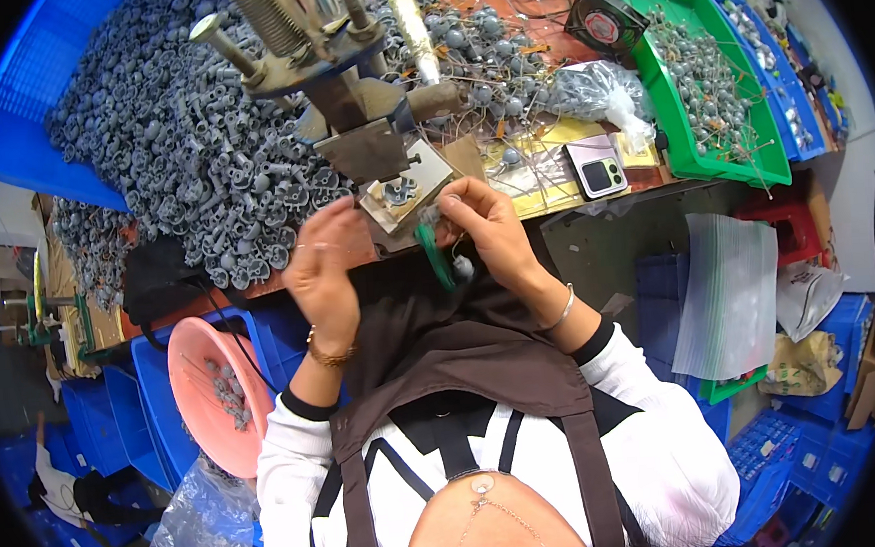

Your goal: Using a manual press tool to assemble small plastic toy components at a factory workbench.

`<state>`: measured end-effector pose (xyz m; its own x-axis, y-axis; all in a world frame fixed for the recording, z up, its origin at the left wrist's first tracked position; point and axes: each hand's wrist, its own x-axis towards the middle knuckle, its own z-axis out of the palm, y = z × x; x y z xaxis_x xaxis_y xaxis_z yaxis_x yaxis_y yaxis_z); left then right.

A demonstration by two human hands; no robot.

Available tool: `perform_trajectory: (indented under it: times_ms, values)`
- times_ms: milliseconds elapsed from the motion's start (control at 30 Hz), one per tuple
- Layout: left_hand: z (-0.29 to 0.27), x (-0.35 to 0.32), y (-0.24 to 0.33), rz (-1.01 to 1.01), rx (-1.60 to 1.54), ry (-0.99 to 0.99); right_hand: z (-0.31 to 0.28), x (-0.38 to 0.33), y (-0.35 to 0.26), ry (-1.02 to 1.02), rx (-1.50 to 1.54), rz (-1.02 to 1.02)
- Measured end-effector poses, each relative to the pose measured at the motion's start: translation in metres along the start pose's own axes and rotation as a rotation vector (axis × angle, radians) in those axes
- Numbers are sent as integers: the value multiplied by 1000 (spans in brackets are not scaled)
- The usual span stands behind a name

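No txt legible. Red round label (601,29) on black fan (622,9), up & R of right grip (495,232), too small; ditto red print on white bag (808,299), far R of grip.

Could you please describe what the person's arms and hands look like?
White sleeves end in black cuffs. The left hand and right hand are gloveless; a brownish bracelet circles the left wrist, a thin silvery bangle the right.

Left grip (323,268) motion-blurred, green piece (435,258) at right grip (492,234) smeared, kind unclear, top of press (335,104) cut off.
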<state>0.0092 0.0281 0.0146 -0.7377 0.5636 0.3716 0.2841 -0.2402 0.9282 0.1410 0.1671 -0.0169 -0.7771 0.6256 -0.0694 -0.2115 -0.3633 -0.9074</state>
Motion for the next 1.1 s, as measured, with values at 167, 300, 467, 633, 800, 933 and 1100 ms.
perform_trajectory:
  times_ms: [167, 300, 467, 633, 800, 933, 1100]
  values:
    - [-1, 14, -3, 280, 489, 280, 1, 11, 10, -4, -457, -170]
    - [7, 3, 3, 403, 791, -328, 12, 19, 14, -232, -271, -123]
    - [7, 8, -27, -54, 460, -209, 21, 23, 17, 10, -614, -280]
    - [13, 11, -46, -84, 502, -186, 29, 27, 12, 188, -1144, -406]
    - [-5, 19, -41, -459, 116, -320, 15, 32, 8, -7, -788, -220]
    - [-13, 30, -28, -591, 12, -420, 12, 32, 2, -70, -803, -176]
    - [0, 30, -41, -489, 229, -308, 24, 32, 12, 89, -1067, -367]
